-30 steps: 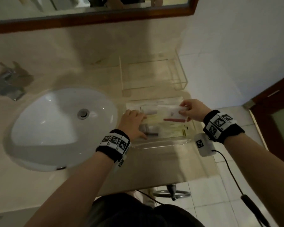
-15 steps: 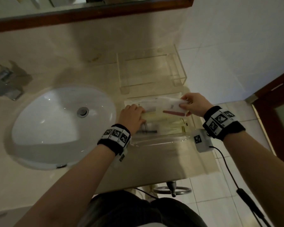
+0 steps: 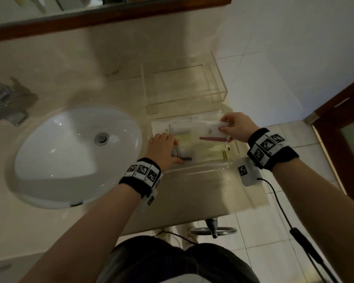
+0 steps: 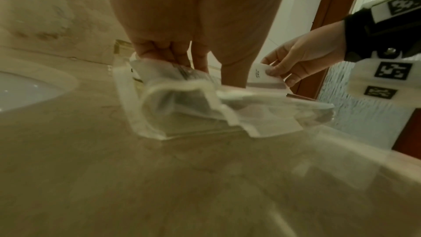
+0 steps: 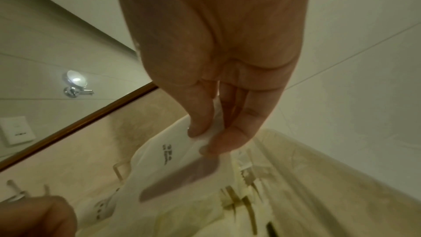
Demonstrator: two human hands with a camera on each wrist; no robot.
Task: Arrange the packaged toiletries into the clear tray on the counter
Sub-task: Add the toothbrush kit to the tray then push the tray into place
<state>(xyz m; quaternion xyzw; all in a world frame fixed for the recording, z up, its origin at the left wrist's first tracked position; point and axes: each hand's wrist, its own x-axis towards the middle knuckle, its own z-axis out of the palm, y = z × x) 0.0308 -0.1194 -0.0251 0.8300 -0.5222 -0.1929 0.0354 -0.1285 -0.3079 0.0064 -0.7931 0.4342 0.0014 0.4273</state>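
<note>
A clear acrylic tray [image 3: 217, 78] stands empty at the back of the counter, near the wall. In front of it lies a pile of packaged toiletries [image 3: 204, 152] in clear wrapping. My left hand [image 3: 164, 148] is on the pile's left end, fingers curled down onto a clear packet [image 4: 182, 82] with a dark item inside. My right hand [image 3: 233, 127] pinches the end of a white packet [image 3: 211, 130] with a reddish strip inside, held just above the pile. In the right wrist view my right hand [image 5: 205, 138] has thumb and fingers closed on that white packet [image 5: 177, 165].
A white sink basin [image 3: 76, 156] lies left of the pile, with a faucet [image 3: 4, 105] at the far left. A framed mirror [image 3: 110, 15] hangs above. The counter's front edge [image 3: 192, 219] is near me; a wooden door [image 3: 343, 123] stands to the right.
My right hand has raised the white packet a little off the pile, toward the tray. My left hand has stayed on the pile's left end.
</note>
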